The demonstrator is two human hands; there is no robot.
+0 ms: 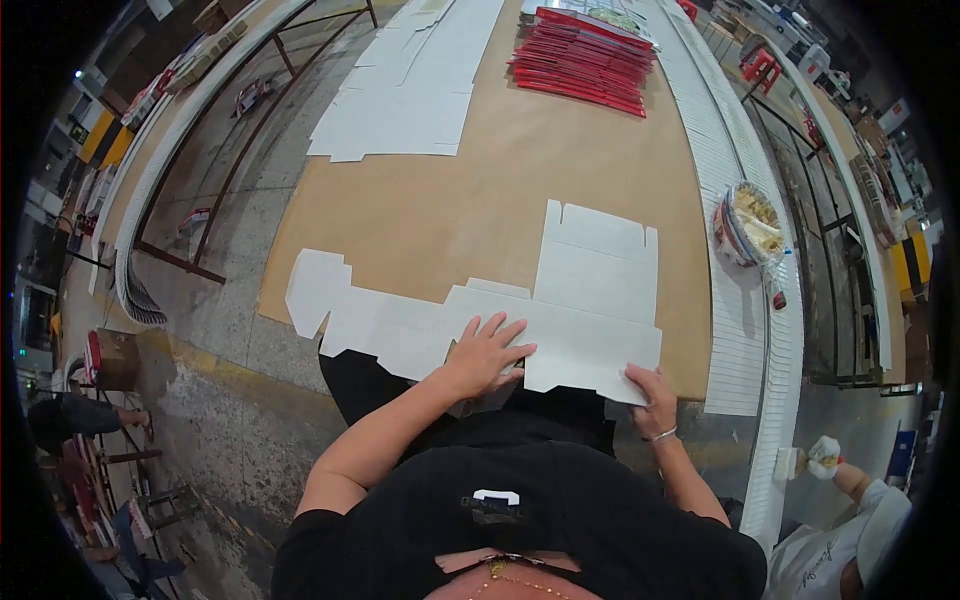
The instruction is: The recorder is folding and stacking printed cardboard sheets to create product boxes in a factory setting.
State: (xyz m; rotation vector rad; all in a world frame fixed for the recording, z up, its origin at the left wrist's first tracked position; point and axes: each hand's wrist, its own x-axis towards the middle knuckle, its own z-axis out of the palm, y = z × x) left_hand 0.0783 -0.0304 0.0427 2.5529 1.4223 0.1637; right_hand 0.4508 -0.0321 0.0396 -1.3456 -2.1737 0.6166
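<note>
One flat white box blank (560,300) lies at the near edge of the brown table (470,200). The left hand (485,352) presses flat on it, fingers spread, gripping nothing. The right hand (652,392) pinches its near right corner. Far left sits one stack of white blanks (400,90); far right, one red pile (582,60). A conveyor (735,330) runs along the right, carrying a tape roll (748,224).

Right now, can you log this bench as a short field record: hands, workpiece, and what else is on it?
Left hand: flat, fingers spread, pressing on the white die-cut carton blank
Right hand: gripping the blank's near right edge
Blank: unfolded, lying on the brown table
Far side: stack of white blanks, pile of red flat packs
Right: white conveyor carrying a roll of tape
</note>
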